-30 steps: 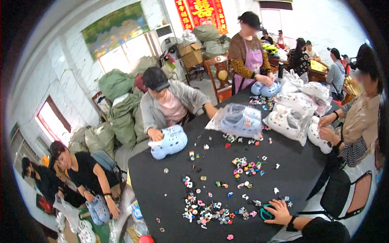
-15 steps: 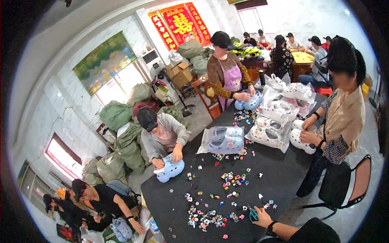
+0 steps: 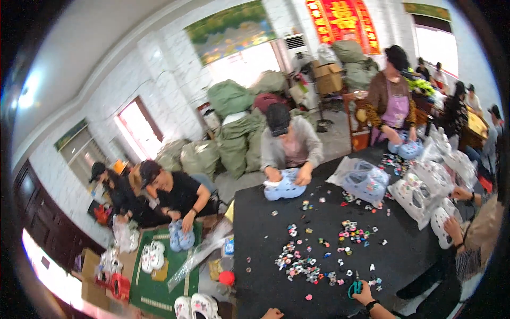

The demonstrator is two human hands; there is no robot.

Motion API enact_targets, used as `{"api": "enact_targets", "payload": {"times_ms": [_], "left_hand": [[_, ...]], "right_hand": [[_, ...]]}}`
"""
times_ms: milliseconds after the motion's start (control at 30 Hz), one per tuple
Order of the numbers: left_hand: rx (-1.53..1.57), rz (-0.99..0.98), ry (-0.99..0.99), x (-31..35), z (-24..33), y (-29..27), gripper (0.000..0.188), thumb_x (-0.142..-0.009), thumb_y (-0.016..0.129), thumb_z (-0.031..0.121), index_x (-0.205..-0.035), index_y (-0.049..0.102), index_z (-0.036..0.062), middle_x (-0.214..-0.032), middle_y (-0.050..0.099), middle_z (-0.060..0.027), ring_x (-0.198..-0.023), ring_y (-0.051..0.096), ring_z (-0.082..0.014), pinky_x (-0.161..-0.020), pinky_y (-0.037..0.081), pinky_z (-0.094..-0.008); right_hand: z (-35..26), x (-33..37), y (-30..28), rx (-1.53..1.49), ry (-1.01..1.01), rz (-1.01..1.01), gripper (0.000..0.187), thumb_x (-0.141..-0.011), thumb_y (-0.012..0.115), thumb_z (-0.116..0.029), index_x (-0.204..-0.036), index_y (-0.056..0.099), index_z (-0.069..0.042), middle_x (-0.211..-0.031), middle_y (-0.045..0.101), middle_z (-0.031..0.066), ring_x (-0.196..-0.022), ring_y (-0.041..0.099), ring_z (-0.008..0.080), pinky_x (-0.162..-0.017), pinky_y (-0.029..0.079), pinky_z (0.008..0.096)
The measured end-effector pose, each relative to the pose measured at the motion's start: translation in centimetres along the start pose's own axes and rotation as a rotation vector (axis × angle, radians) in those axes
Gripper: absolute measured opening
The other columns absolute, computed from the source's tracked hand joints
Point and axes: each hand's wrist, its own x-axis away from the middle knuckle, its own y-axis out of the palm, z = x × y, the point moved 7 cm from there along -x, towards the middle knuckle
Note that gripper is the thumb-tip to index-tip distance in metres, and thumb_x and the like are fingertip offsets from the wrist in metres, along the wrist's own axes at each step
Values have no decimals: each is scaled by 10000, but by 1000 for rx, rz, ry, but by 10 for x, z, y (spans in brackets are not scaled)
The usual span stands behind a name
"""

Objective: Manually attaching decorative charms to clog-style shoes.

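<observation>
My right hand (image 3: 364, 295) rests at the near right part of the black table (image 3: 249, 234), its fingers closed around the teal handles of a small pair of scissors (image 3: 355, 288). The blades point away from me, beside scattered small shoe charms (image 3: 297, 264). At the lower edge only a bit of my left hand (image 3: 273, 314) shows, near the table's front; its fingers are mostly cut off. A single pink flower charm (image 3: 308, 297) lies between my hands. More colourful charms (image 3: 355, 232) are heaped farther out.
Across the table a person in grey handles a blue clog (image 3: 286, 185). Bagged blue clogs (image 3: 363, 181) and bagged white clogs (image 3: 419, 192) lie at the far right. To the left, a green-topped table (image 3: 154, 290) holds white clogs (image 3: 153, 256); a red-lidded jar (image 3: 227, 278) stands between.
My view has swung left, bringing the green-topped table fully into sight. My left hand has appeared at the lower edge. The scissors remain in my right hand.
</observation>
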Motion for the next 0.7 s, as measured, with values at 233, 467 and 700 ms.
{"api": "enact_targets", "payload": {"times_ms": [233,467,700], "left_hand": [[39,-358,-31,-2,-35,-13,448,-935,583,392,-1196,626,31,-1242,605,-180,-1144,575,-323,-980,440,-431],[93,-402,-265,37,-76,-24,397,-927,605,409,-1003,722,37,-1222,601,-242,-1061,619,-268,-866,472,-410],[173,228,-166,65,-67,-29,390,-858,681,393,-1024,628,45,-1004,658,-217,-956,622,-390,-838,495,-462]], "right_hand": [[38,-31,10,-198,81,-44,829,-560,782,-33,-1306,422,-37,-1080,545,107,-981,570,218,-784,520,371],[30,-31,-5,-107,247,-120,854,-533,829,-69,-1278,412,-48,-1017,571,94,-953,580,227,-816,510,395],[26,-18,-20,230,149,176,889,-532,812,-119,-1312,392,-41,-1193,480,174,-1095,515,314,-956,457,402]]}}
